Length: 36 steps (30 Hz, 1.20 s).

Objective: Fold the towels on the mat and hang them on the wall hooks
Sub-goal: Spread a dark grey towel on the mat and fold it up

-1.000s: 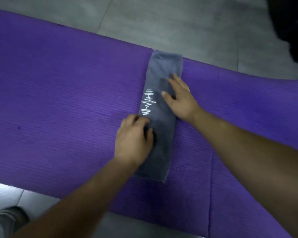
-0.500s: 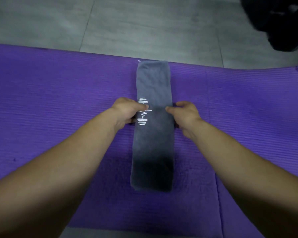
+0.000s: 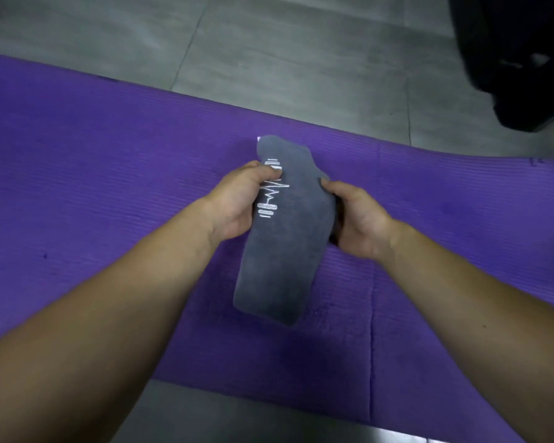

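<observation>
A grey towel (image 3: pixel 282 251), folded into a long narrow strip with a white barbell-and-pulse logo, is lifted off the purple mat (image 3: pixel 93 187) at its middle. My left hand (image 3: pixel 237 203) grips its left edge beside the logo. My right hand (image 3: pixel 355 219) grips its right edge, fingers curled under the cloth. The towel's far end curls down toward the mat and its near end hangs free. No wall hooks are in view.
Grey floor tiles (image 3: pixel 269 52) lie beyond the mat and along its near edge. A dark bulky object (image 3: pixel 518 59) stands at the top right. A seam runs through the mat (image 3: pixel 371 330) to the right of the towel.
The towel lay flat on the mat a second ago, pressed by both hands. Both hands then took hold of its side edges at the middle, and now it is raised and sagging.
</observation>
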Available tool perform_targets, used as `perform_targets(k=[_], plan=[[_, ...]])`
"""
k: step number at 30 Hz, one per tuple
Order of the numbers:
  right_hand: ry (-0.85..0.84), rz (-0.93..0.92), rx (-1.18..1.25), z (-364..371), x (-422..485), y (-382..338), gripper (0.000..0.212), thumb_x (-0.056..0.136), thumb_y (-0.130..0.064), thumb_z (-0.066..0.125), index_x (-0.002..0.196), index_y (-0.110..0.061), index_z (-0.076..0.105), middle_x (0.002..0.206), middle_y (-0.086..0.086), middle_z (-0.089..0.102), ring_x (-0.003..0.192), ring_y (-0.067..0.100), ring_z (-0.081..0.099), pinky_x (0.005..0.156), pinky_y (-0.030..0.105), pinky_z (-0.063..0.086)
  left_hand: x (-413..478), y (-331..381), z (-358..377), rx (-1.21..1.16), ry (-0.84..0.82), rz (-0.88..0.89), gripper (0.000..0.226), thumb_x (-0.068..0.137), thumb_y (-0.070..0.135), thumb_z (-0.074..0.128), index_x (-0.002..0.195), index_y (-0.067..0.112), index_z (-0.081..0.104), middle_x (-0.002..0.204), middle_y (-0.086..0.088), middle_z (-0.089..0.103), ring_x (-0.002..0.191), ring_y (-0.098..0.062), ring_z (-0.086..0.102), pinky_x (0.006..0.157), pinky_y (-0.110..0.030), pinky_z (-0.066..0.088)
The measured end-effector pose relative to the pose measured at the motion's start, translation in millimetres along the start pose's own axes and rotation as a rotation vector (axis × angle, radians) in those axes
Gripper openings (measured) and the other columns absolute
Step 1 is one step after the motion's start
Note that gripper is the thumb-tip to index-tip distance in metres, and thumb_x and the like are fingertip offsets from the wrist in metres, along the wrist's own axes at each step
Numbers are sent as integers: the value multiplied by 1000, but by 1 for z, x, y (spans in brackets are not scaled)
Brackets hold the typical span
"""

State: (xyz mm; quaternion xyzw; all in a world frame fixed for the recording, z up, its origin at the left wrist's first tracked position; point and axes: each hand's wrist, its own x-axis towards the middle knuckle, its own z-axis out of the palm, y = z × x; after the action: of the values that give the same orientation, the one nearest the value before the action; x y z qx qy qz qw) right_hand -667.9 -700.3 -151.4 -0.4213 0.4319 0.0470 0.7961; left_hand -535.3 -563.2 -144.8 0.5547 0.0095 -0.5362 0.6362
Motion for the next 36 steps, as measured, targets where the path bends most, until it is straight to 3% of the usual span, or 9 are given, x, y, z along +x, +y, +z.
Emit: perform_targets(k=[4, 9, 13, 15, 18, 25, 30, 34, 36], plan=[[-90, -74, 24, 3, -25, -17, 39, 99, -38, 50, 131, -21, 64, 112, 1, 71, 94, 18, 67, 85, 31, 51, -28, 15, 14, -40, -76, -74, 45, 99, 25, 44, 133, 1, 58, 124, -16, 68, 104, -29, 69, 81, -36, 59], [-75, -225, -112, 3, -48, -37, 49, 91, -41, 64, 129, -10, 65, 127, 12, 67, 117, 26, 63, 101, 38, 47, -56, 26, 25, -101, -115, -17, 42, 102, 20, 40, 134, -1, 56, 119, -16, 70, 101, -27, 71, 83, -36, 57], [40, -410, -129, -1, -65, -41, 57, 81, -16, 76, 134, -8, 55, 105, 9, 75, 92, 19, 70, 83, 31, 54, -65, 22, 27, -43, 9, 160, 29, 98, 10, 57, 125, 0, 61, 116, -19, 71, 97, -29, 69, 80, -40, 59], [48, -473, -193, -1, -73, -39, 52, 86, -4, 71, 134, -11, 53, 94, 5, 76, 86, 18, 71, 81, 33, 55, -71, 18, 29, 71, 137, 232, 20, 95, 12, 65, 113, 7, 62, 100, -13, 73, 86, -26, 69, 76, -40, 57], [95, -546, -353, 0, -79, -32, 51, 87, -7, 72, 134, -16, 53, 93, 6, 77, 86, 19, 72, 79, 37, 56, -74, 10, 31, 230, 337, 359, 50, 86, 16, 78, 124, 17, 46, 101, -15, 70, 83, -25, 70, 77, -39, 57], [90, -613, -887, -10, -99, -28, 85, 75, -8, 84, 144, -34, 42, 122, -14, 60, 109, 4, 62, 89, 21, 54, -89, 1, 27, 997, 186, 547, 107, 64, 23, 93, 153, 25, 34, 142, -1, 52, 126, -14, 53, 106, -28, 44], [106, -594, -1150, -12, -116, -25, 65, 79, -20, 83, 136, -28, 54, 114, -25, 59, 106, -3, 59, 87, 7, 45, -99, 3, 26, 1287, 216, 544, 64, 68, 42, 88, 125, 28, 63, 111, 5, 67, 102, -17, 61, 90, -35, 52], [20, -554, -1231, -19, -128, -32, 30, 78, -26, 83, 105, -26, 71, 93, -13, 73, 88, 1, 68, 82, 24, 57, -100, -7, 18, 1205, 116, 503, 43, 67, 45, 88, 102, 31, 68, 112, -1, 49, 108, -13, 48, 97, -27, 43], [-83, -479, -1166, -22, -136, -36, 22, 80, -22, 81, 101, -21, 73, 92, -7, 76, 88, 7, 71, 83, 25, 58, -106, -8, 17, 1018, -50, 433, 34, 73, 36, 87, 96, 25, 65, 104, 2, 61, 97, -11, 60, 86, -32, 50]])
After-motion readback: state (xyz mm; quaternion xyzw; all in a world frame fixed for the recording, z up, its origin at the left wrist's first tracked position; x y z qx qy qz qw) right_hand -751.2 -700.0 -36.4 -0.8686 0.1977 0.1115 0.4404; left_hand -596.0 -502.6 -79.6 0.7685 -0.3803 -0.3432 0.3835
